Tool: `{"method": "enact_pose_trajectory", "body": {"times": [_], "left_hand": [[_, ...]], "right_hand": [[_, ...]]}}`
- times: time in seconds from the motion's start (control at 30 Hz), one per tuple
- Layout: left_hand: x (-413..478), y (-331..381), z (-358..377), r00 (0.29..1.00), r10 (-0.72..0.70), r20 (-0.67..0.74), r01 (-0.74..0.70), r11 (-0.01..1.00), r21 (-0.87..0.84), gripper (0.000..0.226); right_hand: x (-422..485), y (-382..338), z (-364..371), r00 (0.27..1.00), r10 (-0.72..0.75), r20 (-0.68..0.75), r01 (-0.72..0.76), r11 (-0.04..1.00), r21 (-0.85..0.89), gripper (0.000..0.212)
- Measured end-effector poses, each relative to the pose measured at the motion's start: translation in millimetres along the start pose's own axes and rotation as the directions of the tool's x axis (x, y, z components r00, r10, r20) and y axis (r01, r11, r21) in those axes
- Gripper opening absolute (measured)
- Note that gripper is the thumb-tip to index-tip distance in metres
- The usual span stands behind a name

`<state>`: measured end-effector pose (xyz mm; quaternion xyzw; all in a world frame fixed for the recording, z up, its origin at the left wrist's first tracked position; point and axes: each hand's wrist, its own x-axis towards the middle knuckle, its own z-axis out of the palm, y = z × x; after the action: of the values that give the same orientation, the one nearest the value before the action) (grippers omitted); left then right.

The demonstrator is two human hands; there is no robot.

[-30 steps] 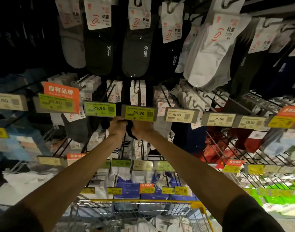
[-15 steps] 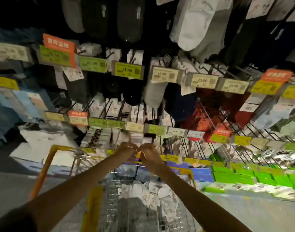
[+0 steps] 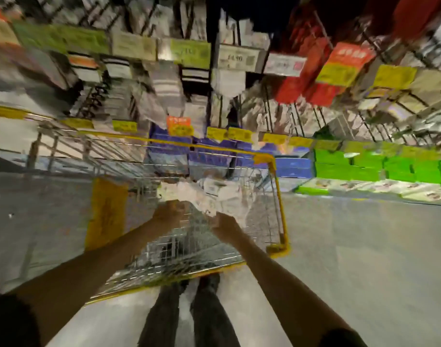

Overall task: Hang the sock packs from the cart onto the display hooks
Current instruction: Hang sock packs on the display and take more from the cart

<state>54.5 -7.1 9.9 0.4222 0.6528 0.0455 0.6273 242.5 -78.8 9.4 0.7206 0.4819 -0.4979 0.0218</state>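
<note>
heavy motion blur is smearing the whole head view. we're seeing both arms reaching down into the cart [image 3: 279, 196]. the left hand [image 3: 169, 214] and right hand [image 3: 225, 225] are sitting close together, right at the pale sock packs [image 3: 209, 194] piled at the cart's far end. the fingers are blurring out, so we can't tell if either hand is gripping a pack. the display hooks [image 3: 298, 117] and price tags [image 3: 237, 58] are showing as streaks, text mostly unreadable. the frame edge is cutting off both shoulders.

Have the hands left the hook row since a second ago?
Yes. The left hand and right hand have dropped from the display down into the cart, beside the sock packs. Blur hides their grip.
</note>
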Motion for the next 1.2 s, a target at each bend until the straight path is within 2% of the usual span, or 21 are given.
{"method": "enact_pose_trajectory", "body": {"times": [0.07,0.1,0.2,0.33,0.43,0.57,0.67,0.73,0.8,0.87,0.93,1.03,1.1,1.2], "left_hand": [[29,-23,14,0.999,-0.032,-0.004,0.032,0.998,0.063,0.011],[31,-28,20,0.998,-0.055,-0.021,0.056,0.996,0.065,0.007],[58,-51,46,0.999,-0.024,-0.046,0.033,0.979,0.203,0.019],[106,-78,77,0.999,-0.037,-0.001,0.037,0.978,0.207,0.028],[140,-91,100,1.0,-0.018,0.016,0.014,0.985,0.172,0.033],[175,-106,118,0.998,-0.062,0.024,0.062,0.998,0.004,0.037],[194,-117,123,0.995,-0.093,0.043,0.094,0.995,-0.045,0.029],[200,-123,122,0.995,-0.095,0.039,0.096,0.995,-0.03,0.029],[202,-127,121,0.995,-0.091,0.044,0.091,0.996,-0.012,0.032],[199,-126,118,0.994,-0.093,0.049,0.093,0.996,-0.002,0.032],[193,-126,111,0.996,-0.087,0.008,0.087,0.996,-0.011,0.041],[179,-125,103,0.996,0.026,-0.083,-0.021,0.998,0.06,0.063],[169,-124,101,0.993,0.108,-0.054,-0.105,0.993,0.051,0.077],[147,-122,97,0.978,0.206,0.039,-0.207,0.978,0.02,0.097]], "right_hand": [[25,30,18,1.0,0.002,-0.01,-0.003,0.998,-0.07,0.054],[35,44,24,1.0,0.021,-0.006,-0.022,0.998,-0.065,0.057],[69,71,36,0.997,0.014,-0.074,-0.02,0.996,-0.087,0.062],[120,95,45,0.99,0.029,-0.138,-0.041,0.996,-0.085,0.064],[162,114,53,0.974,0.06,-0.22,-0.075,0.995,-0.06,0.08],[198,136,59,0.924,0.265,-0.276,-0.27,0.963,0.022,0.106],[217,151,65,0.895,0.359,-0.265,-0.349,0.933,0.087,0.102],[221,155,71,0.897,0.366,-0.248,-0.337,0.929,0.153,0.086],[221,153,77,0.908,0.337,-0.25,-0.286,0.933,0.221,0.066],[215,143,83,0.922,0.323,-0.214,-0.243,0.913,0.327,0.055],[205,132,90,0.95,0.27,-0.157,-0.196,0.907,0.371,0.056],[190,125,98,0.995,0.066,-0.081,-0.05,0.981,0.186,0.064],[182,119,99,0.998,-0.025,-0.054,0.031,0.994,0.106,0.064],[171,102,99,0.995,-0.092,-0.037,0.098,0.958,0.268,0.064]]}}
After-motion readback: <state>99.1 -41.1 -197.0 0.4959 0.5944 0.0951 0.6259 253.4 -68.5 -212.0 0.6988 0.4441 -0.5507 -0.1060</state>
